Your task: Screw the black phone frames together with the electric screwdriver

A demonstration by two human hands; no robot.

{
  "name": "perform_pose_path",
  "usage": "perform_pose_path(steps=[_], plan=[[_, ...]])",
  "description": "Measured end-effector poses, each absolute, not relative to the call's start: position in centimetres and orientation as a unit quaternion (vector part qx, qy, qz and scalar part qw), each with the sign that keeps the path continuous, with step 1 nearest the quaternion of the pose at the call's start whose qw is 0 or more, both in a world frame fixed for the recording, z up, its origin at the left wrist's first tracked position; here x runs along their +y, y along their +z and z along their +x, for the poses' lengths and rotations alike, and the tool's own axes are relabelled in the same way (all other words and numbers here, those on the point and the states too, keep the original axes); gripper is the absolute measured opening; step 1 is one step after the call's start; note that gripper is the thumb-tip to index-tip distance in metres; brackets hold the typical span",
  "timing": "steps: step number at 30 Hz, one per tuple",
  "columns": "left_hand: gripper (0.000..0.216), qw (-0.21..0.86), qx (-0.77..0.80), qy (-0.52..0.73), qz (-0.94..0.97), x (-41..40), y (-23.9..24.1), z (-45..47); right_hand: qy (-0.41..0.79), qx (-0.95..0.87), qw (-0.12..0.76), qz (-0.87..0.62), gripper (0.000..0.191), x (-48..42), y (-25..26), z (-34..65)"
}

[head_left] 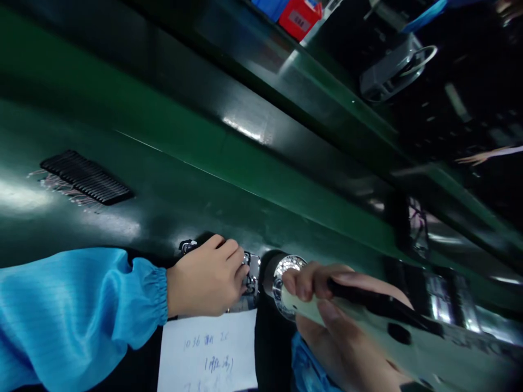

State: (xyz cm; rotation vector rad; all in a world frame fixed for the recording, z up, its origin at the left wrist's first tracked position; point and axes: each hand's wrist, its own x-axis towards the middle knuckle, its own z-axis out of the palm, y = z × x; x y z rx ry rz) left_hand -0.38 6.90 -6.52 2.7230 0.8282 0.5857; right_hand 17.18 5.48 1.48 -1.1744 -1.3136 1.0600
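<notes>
My left hand (206, 280), in a blue sleeve, is curled over a small metal part (250, 272) on the green bench and grips it with closed fingers. My right hand (327, 321) is wrapped round a pale handheld power tool with a black trigger strip (379, 321). The tool's shiny round head (286, 272) sits just right of the metal part. Most of the part is hidden under my left fingers.
A white paper with handwriting (208, 354) lies under my left wrist. A row of black comb-like strips (85, 177) rests at the left on the green surface (163, 190). Red and blue bins (300, 16) stand at the back. A grey device (390, 68) sits at top right.
</notes>
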Motion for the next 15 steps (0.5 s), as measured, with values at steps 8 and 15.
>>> perform_pose_path(steps=[8, 15], plan=[[0.032, 0.104, 0.281, 0.219, 0.929, 6.82, -6.74, -0.30, 0.449, -0.572, 0.501, -0.468, 0.031, 5.68, 1.36, 17.39], [0.033, 0.097, 0.281, 0.216, 0.930, 6.80, -6.75, -0.28, 0.444, -0.583, 0.505, -0.456, 0.035, 5.48, 0.70, 17.26]])
